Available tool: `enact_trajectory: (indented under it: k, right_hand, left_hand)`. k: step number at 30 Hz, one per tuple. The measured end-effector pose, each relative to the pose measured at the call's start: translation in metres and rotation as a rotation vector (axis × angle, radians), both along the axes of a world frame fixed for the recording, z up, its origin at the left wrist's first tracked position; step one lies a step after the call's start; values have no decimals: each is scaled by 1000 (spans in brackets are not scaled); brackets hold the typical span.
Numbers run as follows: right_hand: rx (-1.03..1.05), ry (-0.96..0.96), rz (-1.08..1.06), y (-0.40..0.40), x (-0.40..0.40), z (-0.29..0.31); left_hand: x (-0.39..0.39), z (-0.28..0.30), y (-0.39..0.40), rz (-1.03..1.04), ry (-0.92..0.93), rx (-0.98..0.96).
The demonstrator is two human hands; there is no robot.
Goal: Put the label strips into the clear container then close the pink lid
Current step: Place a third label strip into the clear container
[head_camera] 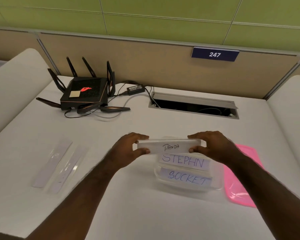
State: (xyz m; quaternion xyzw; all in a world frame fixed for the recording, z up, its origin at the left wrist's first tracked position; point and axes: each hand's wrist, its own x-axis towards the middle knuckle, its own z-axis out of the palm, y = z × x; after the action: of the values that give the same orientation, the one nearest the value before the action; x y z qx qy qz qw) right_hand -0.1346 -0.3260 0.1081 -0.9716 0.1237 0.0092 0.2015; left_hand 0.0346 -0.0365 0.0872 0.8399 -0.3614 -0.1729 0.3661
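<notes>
A label strip reading PANDA is held level between both hands, just above the far rim of the clear container. My left hand pinches its left end and my right hand pinches its right end. Inside the container lie two strips, one reading STEPHN and one reading SOCKET. The pink lid lies flat on the table right of the container, partly under my right forearm. Two more label strips rest side by side at the left of the table.
A black router with antennas and its power brick and cables sit at the back left. An open cable hatch is cut into the table at the back. A beige partition with a 247 sign stands behind.
</notes>
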Motion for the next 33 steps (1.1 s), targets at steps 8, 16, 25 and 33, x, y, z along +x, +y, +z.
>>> enact_trajectory:
  k: [8, 16, 25, 33]
  right_hand:
    - [-143, 53, -134, -31, -39, -24]
    - [-380, 128, -213, -24, -45, -56]
    - [-593, 353, -157, -1, -27, -69]
    - [-621, 418, -137, 12, -21, -73]
  left_hand:
    - [-5, -17, -64, -132, -303, 238]
    - [-23, -25, -99, -260, -608, 568]
    - [-46, -38, -120, -361, -698, 892]
    - [-52, -49, -119, -354, -753, 901]
